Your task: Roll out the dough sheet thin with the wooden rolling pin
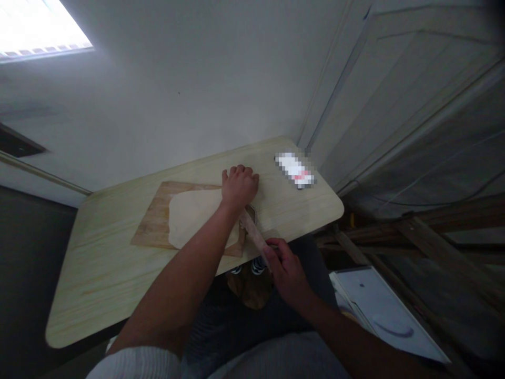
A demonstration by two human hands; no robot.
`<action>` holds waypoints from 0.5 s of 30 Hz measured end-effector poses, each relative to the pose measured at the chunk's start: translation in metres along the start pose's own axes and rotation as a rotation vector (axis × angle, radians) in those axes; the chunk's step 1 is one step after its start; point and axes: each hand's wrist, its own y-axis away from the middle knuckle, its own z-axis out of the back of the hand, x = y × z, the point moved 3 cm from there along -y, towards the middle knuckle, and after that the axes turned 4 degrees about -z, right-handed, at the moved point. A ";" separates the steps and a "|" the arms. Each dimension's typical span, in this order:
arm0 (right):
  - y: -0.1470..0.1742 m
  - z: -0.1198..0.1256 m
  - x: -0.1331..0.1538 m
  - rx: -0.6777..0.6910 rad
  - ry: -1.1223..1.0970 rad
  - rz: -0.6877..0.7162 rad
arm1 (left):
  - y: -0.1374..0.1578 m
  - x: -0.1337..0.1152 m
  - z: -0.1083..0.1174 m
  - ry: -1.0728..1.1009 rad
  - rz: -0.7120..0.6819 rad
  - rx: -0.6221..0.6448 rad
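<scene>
A flat, pale sheet of dough (193,210) lies on a wooden cutting board (152,226), covering most of it. A light wooden rolling pin (255,231) slants across the board's right end. Its near end is gripped by my right hand (288,271), with fingers wrapped round it just past the table's front edge. My left hand (240,188) is closed over the far end, knuckles up, and hides that end. Beneath the pin, a small metal handle (252,212) shows at the board's right side. My left forearm covers part of the dough.
A phone with a lit, blurred screen (294,169) rests on the table (106,273) at the back right. Behind the table stands a wall. Below right are a white box (389,305) and wooden beams (434,242). A wooden stool (250,289) shows under me.
</scene>
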 end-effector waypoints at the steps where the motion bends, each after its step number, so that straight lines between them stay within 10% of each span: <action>1: 0.001 -0.002 0.002 0.010 0.011 0.016 | 0.003 0.004 0.002 0.006 0.006 -0.005; 9: 0.009 -0.018 0.015 0.125 0.135 0.050 | 0.039 0.051 0.015 0.151 0.118 0.052; 15: 0.006 -0.008 0.012 0.127 0.082 0.015 | 0.023 0.030 0.011 0.059 0.099 0.059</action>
